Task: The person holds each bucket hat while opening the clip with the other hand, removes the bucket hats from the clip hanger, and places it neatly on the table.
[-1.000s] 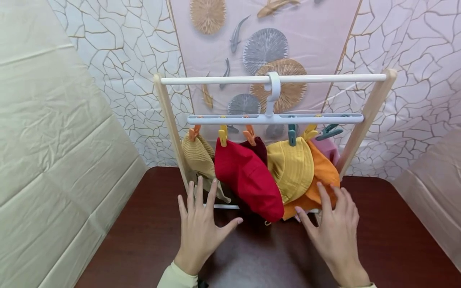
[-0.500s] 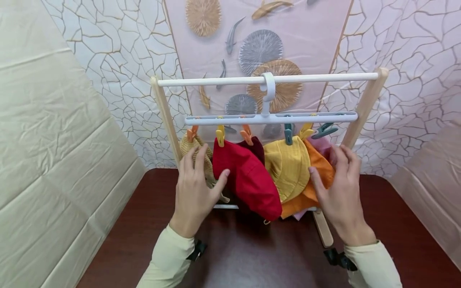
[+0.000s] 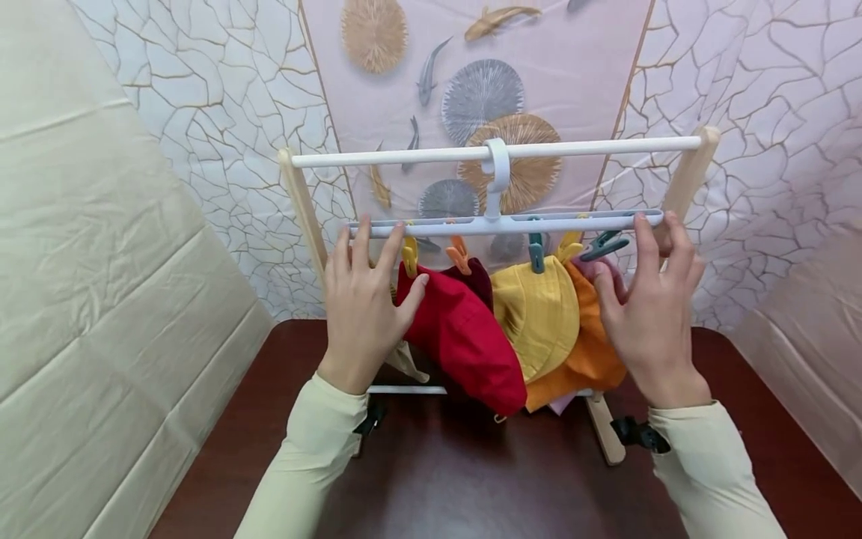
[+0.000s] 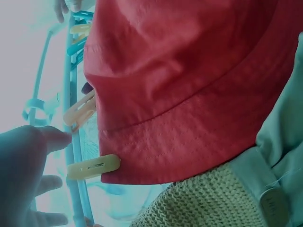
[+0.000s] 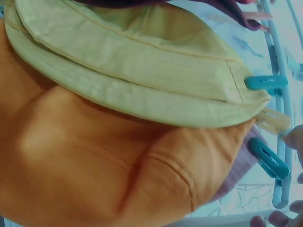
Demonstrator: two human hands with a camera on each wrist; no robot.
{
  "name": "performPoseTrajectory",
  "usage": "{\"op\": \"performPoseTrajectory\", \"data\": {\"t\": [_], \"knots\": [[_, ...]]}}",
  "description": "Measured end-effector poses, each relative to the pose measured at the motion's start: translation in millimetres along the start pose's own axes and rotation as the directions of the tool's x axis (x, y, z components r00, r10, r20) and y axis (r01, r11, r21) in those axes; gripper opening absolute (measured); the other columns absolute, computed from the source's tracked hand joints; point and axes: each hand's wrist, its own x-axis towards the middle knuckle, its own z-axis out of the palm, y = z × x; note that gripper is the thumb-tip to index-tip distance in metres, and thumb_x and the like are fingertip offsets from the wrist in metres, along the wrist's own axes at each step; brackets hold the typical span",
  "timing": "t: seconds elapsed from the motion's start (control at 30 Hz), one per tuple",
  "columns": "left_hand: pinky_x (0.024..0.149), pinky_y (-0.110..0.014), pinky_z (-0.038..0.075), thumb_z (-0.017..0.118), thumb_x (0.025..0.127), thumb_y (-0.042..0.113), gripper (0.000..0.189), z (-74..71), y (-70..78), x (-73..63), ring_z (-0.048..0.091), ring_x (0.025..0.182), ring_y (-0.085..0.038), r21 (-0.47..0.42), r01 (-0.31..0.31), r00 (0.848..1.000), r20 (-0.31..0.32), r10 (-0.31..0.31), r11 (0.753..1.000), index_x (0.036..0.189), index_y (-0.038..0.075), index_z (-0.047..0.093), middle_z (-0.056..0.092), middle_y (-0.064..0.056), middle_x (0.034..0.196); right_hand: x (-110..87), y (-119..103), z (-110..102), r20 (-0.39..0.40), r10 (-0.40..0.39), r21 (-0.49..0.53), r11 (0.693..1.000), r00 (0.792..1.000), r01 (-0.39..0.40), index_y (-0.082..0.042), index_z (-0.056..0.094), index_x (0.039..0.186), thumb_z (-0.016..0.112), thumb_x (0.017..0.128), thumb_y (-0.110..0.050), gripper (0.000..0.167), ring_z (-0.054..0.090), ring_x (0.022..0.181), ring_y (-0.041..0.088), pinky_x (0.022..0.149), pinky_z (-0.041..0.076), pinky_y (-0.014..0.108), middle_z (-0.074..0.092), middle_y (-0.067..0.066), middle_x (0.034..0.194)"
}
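A pale blue clip hanger [image 3: 493, 226] hangs by its hook from a rack. My left hand [image 3: 364, 314] is at the hanger's left end, its spread fingers reaching the bar and the thumb apart. At the right end, the fingertips of my right hand [image 3: 653, 322] touch the bar. Clothespins hold a red bucket hat [image 3: 465, 340], a maroon cloth [image 3: 480, 278], a yellow bucket hat [image 3: 539, 318], an orange hat [image 3: 589, 359] and a pink cloth [image 3: 609, 268]. My left hand mostly hides a beige knit hat, clearer as woven fabric [image 4: 199, 203] in the left wrist view.
The rack has a white top rod [image 3: 404, 156], wooden side posts [image 3: 694, 168] and a low white rod [image 3: 404, 389]. It stands on a dark brown table [image 3: 485, 479]. Patterned cloth [image 3: 202, 112] hangs behind, with pale fabric [image 3: 101, 299] at the left.
Both hands have risen from in front of the hats to the two ends of the hanger bar. The hanger and hats look unmoved on the rack.
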Motion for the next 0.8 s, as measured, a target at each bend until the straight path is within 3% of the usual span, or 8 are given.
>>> {"op": "performPoseTrajectory", "data": {"t": [0.1, 0.3, 0.37, 0.47, 0.53, 0.63, 0.7, 0.8], "knots": [[0.116, -0.067, 0.034, 0.069, 0.097, 0.044, 0.069, 1.7, -1.9, 2.7, 0.035, 0.149, -0.049, 0.021, 0.005, 0.999, 0.050, -0.006, 1.000, 0.159, 0.021, 0.049, 0.043, -0.023, 0.161, 2.0, 1.4, -1.1, 0.000, 0.017, -0.004, 1.000, 1.000, -0.017, -0.006, 0.040, 0.162, 0.071, 0.100, -0.014, 0.070, 0.033, 0.124, 0.054, 0.088, 0.034, 0.060, 0.028, 0.023, 0.166], [0.117, -0.066, 0.036, 0.073, 0.095, 0.040, 0.073, 2.7, -9.2, 2.5, 0.036, 0.148, -0.048, 0.028, 0.014, 0.998, 0.061, -0.015, 1.000, 0.160, 0.021, 0.047, 0.047, -0.022, 0.157, 8.3, 1.8, 1.6, 0.044, 0.036, 0.003, 0.999, 0.998, -0.036, -0.009, 0.035, 0.165, 0.068, 0.102, -0.014, 0.072, 0.034, 0.122, 0.053, 0.086, 0.034, 0.059, 0.027, 0.018, 0.170], [0.118, -0.064, 0.036, 0.073, 0.096, 0.038, 0.074, 3.9, -11.7, 2.2, 0.036, 0.149, -0.048, 0.022, 0.011, 0.997, 0.079, -0.013, 1.000, 0.161, 0.020, 0.045, 0.046, -0.022, 0.157, 10.6, 2.0, 1.9, 0.059, 0.039, 0.002, 0.999, 0.997, -0.039, -0.010, 0.033, 0.166, 0.068, 0.101, -0.012, 0.073, 0.035, 0.125, 0.052, 0.088, 0.036, 0.062, 0.026, 0.017, 0.171], [0.120, -0.061, 0.035, 0.075, 0.096, 0.036, 0.075, 8.1, -15.3, 3.0, 0.034, 0.150, -0.049, -0.007, 0.007, 0.996, 0.094, -0.006, 1.000, 0.162, 0.019, 0.044, 0.045, -0.023, 0.158, 13.9, 3.1, 1.2, 0.074, 0.031, 0.023, 0.999, 0.997, -0.033, -0.008, 0.033, 0.165, 0.068, 0.100, -0.008, 0.074, 0.037, 0.134, 0.050, 0.101, 0.042, 0.065, 0.026, 0.019, 0.170], [0.121, -0.061, 0.034, 0.075, 0.096, 0.035, 0.075, 12.3, -17.7, 4.7, 0.032, 0.152, -0.049, -0.038, 0.007, 0.995, 0.101, -0.003, 0.999, 0.162, 0.018, 0.043, 0.043, -0.023, 0.159, 15.3, 2.9, -0.1, 0.078, 0.033, 0.038, 0.999, 0.996, -0.036, -0.007, 0.032, 0.165, 0.069, 0.100, -0.007, 0.075, 0.041, 0.133, 0.048, 0.101, 0.045, 0.064, 0.026, 0.020, 0.167], [0.120, -0.062, 0.034, 0.075, 0.096, 0.033, 0.075, 17.6, -19.9, 8.8, 0.028, 0.154, -0.049, -0.089, 0.016, 0.994, 0.108, -0.006, 0.996, 0.162, 0.018, 0.043, 0.041, -0.023, 0.161, 17.3, 1.2, -2.8, 0.066, 0.039, 0.085, 0.995, 0.997, -0.045, -0.005, 0.032, 0.165, 0.069, 0.099, -0.005, 0.076, 0.050, 0.114, 0.038, 0.090, 0.050, 0.041, 0.027, 0.023, 0.161], [0.119, -0.064, 0.034, 0.075, 0.096, 0.033, 0.074, 19.6, -21.2, 11.4, 0.026, 0.155, -0.049, -0.117, 0.028, 0.993, 0.113, -0.015, 0.993, 0.161, 0.017, 0.043, 0.040, -0.023, 0.162, 18.9, -2.1, -5.1, 0.061, 0.078, 0.146, 0.986, 0.995, -0.086, -0.007, 0.034, 0.165, 0.069, 0.099, -0.005, 0.075, 0.049, 0.093, 0.027, 0.076, 0.043, 0.028, 0.032, 0.012, 0.154], [0.119, -0.065, 0.032, 0.074, 0.097, 0.034, 0.072, 19.5, -23.6, 15.4, 0.023, 0.157, -0.049, -0.130, 0.051, 0.992, 0.117, -0.036, 0.990, 0.159, 0.014, 0.044, 0.038, -0.024, 0.163, 22.6, -8.3, -7.4, 0.062, 0.133, 0.249, 0.958, 0.989, -0.144, -0.006, 0.042, 0.161, 0.069, 0.099, -0.007, 0.068, 0.042, 0.076, 0.016, 0.067, 0.035, 0.016, 0.027, -0.009, 0.143]]}}
